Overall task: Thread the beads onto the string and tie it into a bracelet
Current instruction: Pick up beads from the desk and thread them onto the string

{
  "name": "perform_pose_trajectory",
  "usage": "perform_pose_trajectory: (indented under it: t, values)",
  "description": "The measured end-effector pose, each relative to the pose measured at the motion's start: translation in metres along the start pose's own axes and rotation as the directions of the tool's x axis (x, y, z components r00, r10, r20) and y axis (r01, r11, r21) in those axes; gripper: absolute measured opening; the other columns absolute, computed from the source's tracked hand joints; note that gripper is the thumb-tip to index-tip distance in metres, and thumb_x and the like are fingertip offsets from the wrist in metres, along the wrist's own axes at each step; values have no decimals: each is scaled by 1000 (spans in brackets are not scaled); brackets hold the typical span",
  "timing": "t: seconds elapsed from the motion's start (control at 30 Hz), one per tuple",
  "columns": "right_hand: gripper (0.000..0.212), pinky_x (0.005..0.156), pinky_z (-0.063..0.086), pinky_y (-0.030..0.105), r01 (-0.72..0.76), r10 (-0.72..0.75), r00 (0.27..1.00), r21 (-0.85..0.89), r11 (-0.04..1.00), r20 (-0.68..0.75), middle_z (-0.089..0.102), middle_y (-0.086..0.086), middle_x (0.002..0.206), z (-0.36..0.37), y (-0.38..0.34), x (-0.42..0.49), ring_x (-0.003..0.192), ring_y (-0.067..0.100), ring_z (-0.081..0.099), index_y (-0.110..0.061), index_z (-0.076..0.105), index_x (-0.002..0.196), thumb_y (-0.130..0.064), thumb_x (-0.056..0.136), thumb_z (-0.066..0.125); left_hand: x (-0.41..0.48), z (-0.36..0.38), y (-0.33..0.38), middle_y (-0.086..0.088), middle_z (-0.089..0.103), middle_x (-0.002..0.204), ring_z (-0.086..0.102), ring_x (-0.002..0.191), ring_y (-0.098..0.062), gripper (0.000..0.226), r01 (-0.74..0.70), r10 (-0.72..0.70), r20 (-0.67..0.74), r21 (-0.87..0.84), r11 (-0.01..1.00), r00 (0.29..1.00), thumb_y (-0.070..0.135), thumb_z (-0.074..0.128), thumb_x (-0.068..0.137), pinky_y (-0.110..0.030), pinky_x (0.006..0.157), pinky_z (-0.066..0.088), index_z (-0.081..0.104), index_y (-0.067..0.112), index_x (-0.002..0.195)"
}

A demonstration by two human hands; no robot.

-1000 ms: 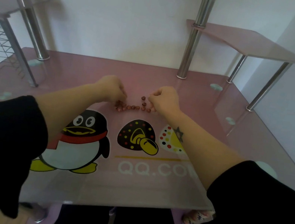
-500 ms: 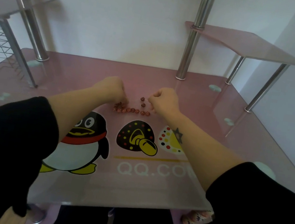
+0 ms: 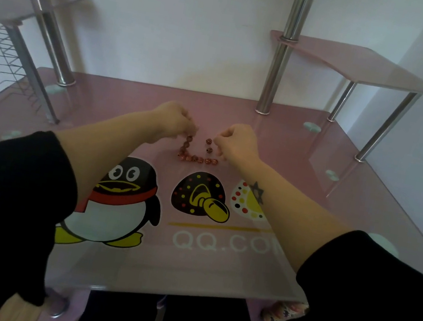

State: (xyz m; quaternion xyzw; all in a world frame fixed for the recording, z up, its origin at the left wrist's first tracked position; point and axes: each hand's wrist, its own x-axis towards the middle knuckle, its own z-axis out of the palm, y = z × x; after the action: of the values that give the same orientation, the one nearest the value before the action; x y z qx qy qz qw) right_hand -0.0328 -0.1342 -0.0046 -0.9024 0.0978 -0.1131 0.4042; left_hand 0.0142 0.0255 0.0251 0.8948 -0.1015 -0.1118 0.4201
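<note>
"QQ.CO" (image 3: 221, 242) read in white off the pink glass desk (image 3: 311, 195), the rest hidden under the right forearm, and a penguin (image 3: 115, 200) in a red scarf sat printed beside it. Beyond the print, the left hand (image 3: 172, 122) was curled tight, fingertips pinched at the top of a run of reddish beads (image 3: 196, 158) that hung down, then lay in a row along the glass. The right hand (image 3: 239, 142) was clenched too; what it pinched I couldn't tell. Two loose beads (image 3: 208, 145) lay just beside it. The string didn't show.
</note>
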Motion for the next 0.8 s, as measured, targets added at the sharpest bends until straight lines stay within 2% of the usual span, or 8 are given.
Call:
perform_pose_trajectory:
  t: [0.1, 0.2, 0.27, 0.33, 0.53, 0.67, 0.8]
  values:
    - [16, 61, 58, 35, -6, 6, 1000, 8, 1000, 1, 69, 12, 66, 0, 0, -2, 47, 11, 57, 4, 70, 80, -7, 87, 60, -2, 2, 3, -14, 69, 101, 64, 101, -28, 13, -34, 34, 2, -49, 998, 999, 11, 68, 86, -36, 83, 50, 58, 12, 77]
    - [17, 65, 59, 37, 2, -2, 1000, -11, 1000, 1, 68, 10, 63, 0, 0, -2, 49, 13, 58, 2, 71, 76, -10, 86, 62, 0, 7, -1, -16, 70, 98, 64, 91, -28, 13, -75, 79, -46, 66, 995, 996, 17, 69, 87, -41, 84, 53, 62, 8, 80]
    - [17, 70, 59, 40, -4, 4, 1000, -15, 1000, -1, 69, 11, 66, 0, 1, -3, 55, 17, 60, 1, 71, 76, -11, 85, 63, 3, 10, -5, -13, 70, 92, 62, 81, -23, 16, -95, 108, -90, 140, 986, 990, 20, 70, 86, -38, 76, 54, 63, 10, 76]
    - [16, 72, 59, 42, -15, 15, 1000, -13, 1000, -5, 71, 14, 70, -1, 4, -3, 58, 18, 62, 2, 71, 77, -9, 85, 63, 7, 13, -8, -7, 70, 87, 60, 74, -15, 17, -114, 136, -108, 194, 974, 985, 21, 71, 86, -32, 69, 48, 63, 14, 72]
    - [17, 74, 58, 44, -28, 28, 1000, -18, 999, 8, 72, 15, 72, -5, 9, -3, 69, 25, 70, 4, 71, 77, -10, 84, 65, 14, 20, -11, 4, 67, 89, 61, 80, -12, 6, -178, 218, -103, 304, 936, 970, 18, 71, 85, -29, 76, 47, 66, 19, 82]
    - [19, 73, 57, 49, -27, 27, 1000, -3, 1000, 5, 71, 24, 79, -6, 11, -2, 71, 33, 69, 9, 70, 81, -9, 84, 65, 13, 23, -5, 9, 67, 82, 61, 73, -5, 1, -270, 294, -17, 348, 898, 956, 23, 72, 84, -23, 70, 45, 71, 23, 85]
    - [19, 72, 56, 48, -16, 16, 1000, 2, 1000, -6, 70, 23, 74, -6, 13, -4, 59, 26, 62, 8, 70, 77, -10, 84, 64, 10, 30, 3, 19, 64, 72, 63, 61, -3, 7, -319, 296, 121, 388, 865, 948, 27, 76, 81, -16, 55, 43, 71, 30, 86]
